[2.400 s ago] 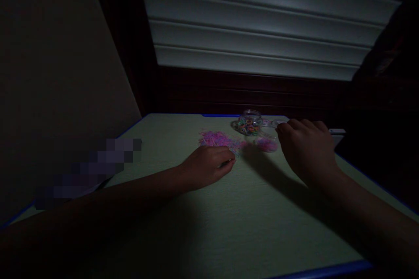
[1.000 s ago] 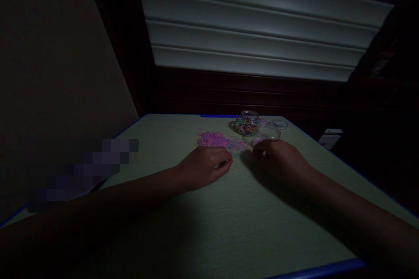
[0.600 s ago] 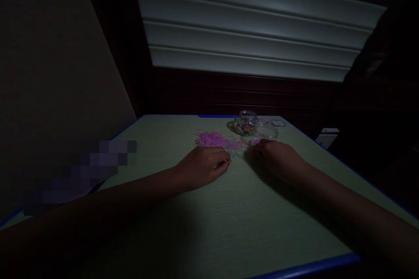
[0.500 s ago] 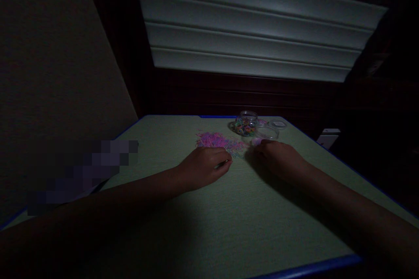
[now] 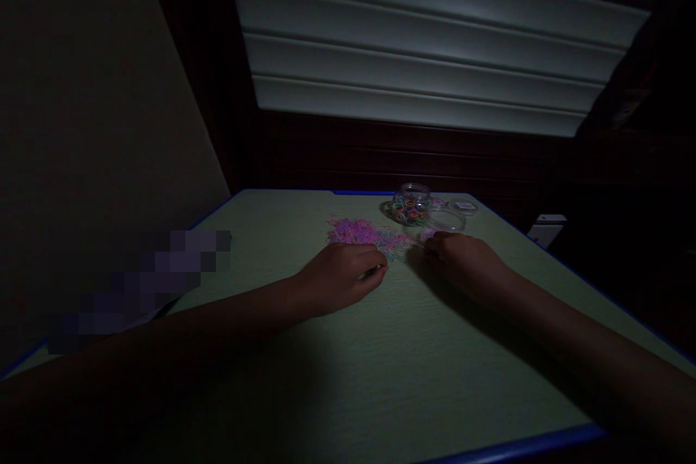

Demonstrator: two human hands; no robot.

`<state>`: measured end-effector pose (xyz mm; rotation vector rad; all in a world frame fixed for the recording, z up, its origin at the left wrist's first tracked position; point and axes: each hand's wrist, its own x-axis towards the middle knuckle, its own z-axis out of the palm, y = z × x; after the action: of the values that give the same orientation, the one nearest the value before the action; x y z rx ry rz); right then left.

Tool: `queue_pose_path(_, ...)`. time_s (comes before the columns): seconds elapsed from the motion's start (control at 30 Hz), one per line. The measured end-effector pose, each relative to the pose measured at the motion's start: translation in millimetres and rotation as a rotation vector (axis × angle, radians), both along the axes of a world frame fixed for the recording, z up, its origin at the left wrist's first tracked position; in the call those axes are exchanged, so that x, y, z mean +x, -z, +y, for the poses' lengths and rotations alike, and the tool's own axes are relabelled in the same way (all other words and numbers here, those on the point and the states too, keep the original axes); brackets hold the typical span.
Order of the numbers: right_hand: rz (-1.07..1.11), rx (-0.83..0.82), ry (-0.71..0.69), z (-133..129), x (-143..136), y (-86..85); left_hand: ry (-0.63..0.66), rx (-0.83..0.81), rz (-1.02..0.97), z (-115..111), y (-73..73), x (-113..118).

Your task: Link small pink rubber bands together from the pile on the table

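A loose pile of thin pink, purple and bluish rubber bands [image 5: 353, 230] lies on the table. My left hand [image 5: 340, 277] is just in front of it, thumb and fingertips pinched together; anything between them is too small and dark to make out. To the right, my right hand [image 5: 467, 259] has its fingers curled and closed at the near side of a clear open jar [image 5: 446, 218]. Its fingertips are in shadow, so what they hold cannot be told. Something pinkish shows low in that jar. Behind it stands a second clear jar [image 5: 412, 206] with multicoloured bands inside.
The pale green table [image 5: 370, 377] has a blue edge. A clear round lid [image 5: 463, 207] with a white label lies at the back right. A blurred-out object [image 5: 146, 283] rests at the left edge. A white object [image 5: 547, 230] stands beyond the right edge. The room is dim.
The view has shifted very slightly. Both hands keep nearly the same pose and place, and nothing is visibly picked up or let go.
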<state>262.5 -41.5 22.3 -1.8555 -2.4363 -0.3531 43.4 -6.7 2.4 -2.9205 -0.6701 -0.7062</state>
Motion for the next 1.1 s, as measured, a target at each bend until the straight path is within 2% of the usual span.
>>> queue_pose_path(0.33,0.001,0.04,-0.035,-3.4,-5.9,0.3,-0.003,0.002,-0.021,0.9,1.1,-0.3)
queue_pose_path(0.63,0.098,0.081,-0.199,-10.4,-14.8,-3.9,-0.031,0.014,-0.079,1.3,3.9,-0.8)
queue_pose_path(0.9,0.033,0.117,-0.352,-15.5,-17.0,-8.0,-0.024,0.004,-0.073,2.3,3.7,-0.7)
queue_pose_path(1.1,0.017,0.131,-0.387,-15.3,-17.1,-6.9,-0.018,-0.007,-0.056,2.8,3.8,-1.1)
